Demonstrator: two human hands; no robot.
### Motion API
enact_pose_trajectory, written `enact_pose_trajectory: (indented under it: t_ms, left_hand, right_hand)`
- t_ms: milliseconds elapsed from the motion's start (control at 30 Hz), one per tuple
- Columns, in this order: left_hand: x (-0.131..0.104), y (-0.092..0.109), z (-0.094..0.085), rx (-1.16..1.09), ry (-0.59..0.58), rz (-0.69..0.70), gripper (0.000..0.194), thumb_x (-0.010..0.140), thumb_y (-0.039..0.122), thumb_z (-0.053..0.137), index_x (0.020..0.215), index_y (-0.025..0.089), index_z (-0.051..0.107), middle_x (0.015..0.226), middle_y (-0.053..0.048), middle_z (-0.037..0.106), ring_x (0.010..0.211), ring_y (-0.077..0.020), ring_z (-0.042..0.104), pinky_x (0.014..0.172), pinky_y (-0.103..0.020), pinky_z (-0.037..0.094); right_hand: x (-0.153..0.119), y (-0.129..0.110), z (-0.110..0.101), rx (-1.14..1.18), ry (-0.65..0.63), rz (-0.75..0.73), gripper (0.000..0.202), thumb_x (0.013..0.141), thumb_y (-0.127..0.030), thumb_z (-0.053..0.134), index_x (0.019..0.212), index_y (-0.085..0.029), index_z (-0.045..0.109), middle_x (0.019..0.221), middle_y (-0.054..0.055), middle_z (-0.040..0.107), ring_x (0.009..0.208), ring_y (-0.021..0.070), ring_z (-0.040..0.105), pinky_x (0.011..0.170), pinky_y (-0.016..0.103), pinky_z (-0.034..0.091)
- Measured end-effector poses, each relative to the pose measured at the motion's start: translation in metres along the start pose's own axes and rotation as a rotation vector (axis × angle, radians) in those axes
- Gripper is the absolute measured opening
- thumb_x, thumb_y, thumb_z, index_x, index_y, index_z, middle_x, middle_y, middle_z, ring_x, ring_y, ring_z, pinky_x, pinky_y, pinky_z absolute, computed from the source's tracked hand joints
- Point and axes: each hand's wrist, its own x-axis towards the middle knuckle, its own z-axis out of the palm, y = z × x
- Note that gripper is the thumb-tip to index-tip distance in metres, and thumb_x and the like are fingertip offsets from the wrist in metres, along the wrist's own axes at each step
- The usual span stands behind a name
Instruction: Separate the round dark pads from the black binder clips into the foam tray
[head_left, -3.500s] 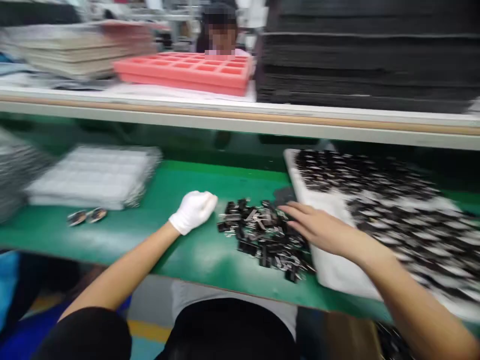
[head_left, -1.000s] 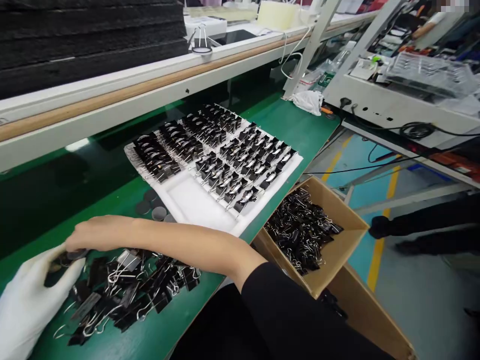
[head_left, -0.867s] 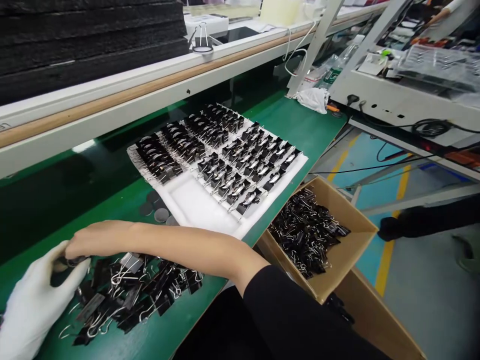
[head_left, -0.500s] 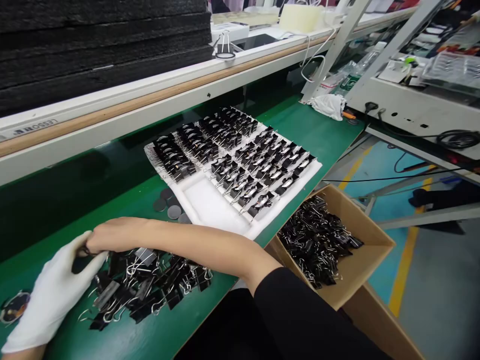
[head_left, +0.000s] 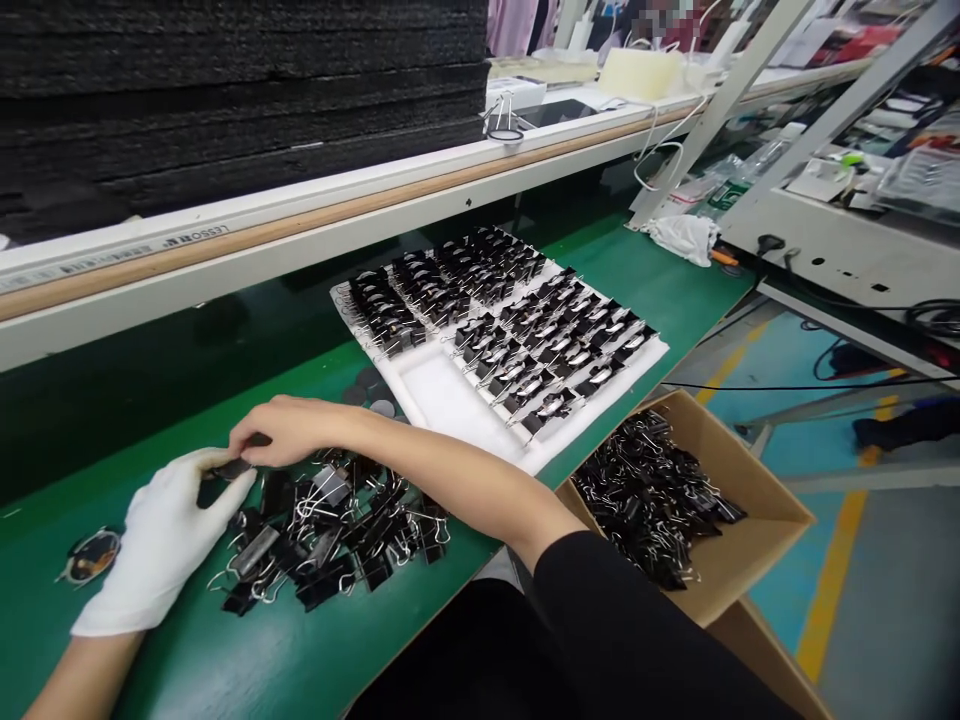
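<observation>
Reaches leftward across green bench (head_left: 217, 665) now, right hand (head_left: 283, 430) no longer beside white tray (head_left: 450, 395), with loose round piece (head_left: 90, 556) left of gloved left hand (head_left: 171, 522) and clip heap (head_left: 322, 580) just to the right. Pinches small dark disc (head_left: 232, 468) in right fingertips, within curled left thumb and forefinger; no telling if gripped by the left too. Leaves bare bench beyond both hands, grey discs (head_left: 382, 408) near tray, then overhead shelf edge (head_left: 337, 222).

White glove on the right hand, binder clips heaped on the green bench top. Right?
Wrong hand: the head view shows the white glove on the left hand. The binder clips are heaped on the green bench top, as you say.
</observation>
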Motion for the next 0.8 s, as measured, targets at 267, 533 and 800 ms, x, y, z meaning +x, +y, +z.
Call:
enact_pose_trajectory:
  t_ms: [267,533,800]
  left_hand:
    - [-0.001,0.001,-0.004,0.137,-0.067,-0.038,0.063,0.099,0.071,0.036,0.137,0.026,0.058,0.105,-0.005,0.073,0.101,-0.0287,0.070,0.082,-0.035,0.050]
    - [-0.018,-0.001,0.000,-0.051,-0.009,-0.023,0.069,0.094,0.061,0.058,0.149,0.020,0.056,0.117,-0.012,0.069,0.112,-0.0317,0.065,0.094,-0.039,0.048]
    - [-0.027,-0.004,0.006,-0.133,0.035,-0.009,0.043,0.093,0.055,0.067,0.123,0.024,0.070,0.125,-0.010,0.065,0.113,-0.0292,0.059,0.096,-0.042,0.046]
  right_hand:
    - [-0.021,-0.001,-0.015,-0.060,-0.284,0.078,0.030,0.088,-0.044,0.079,0.074,-0.018,0.073,0.077,-0.001,0.070,0.069,0.0124,0.056,0.059,0.025,0.036]
    - [-0.029,0.019,-0.015,0.068,-0.175,0.069,0.018,0.090,-0.029,0.071,0.091,-0.013,0.078,0.087,0.003,0.077,0.078,0.0136,0.064,0.074,0.024,0.046]
    - [-0.032,0.001,-0.003,0.005,-0.268,0.185,0.034,0.078,-0.041,0.082,0.107,-0.023,0.082,0.114,0.007,0.080,0.102,0.0241,0.070,0.088,0.033,0.053]
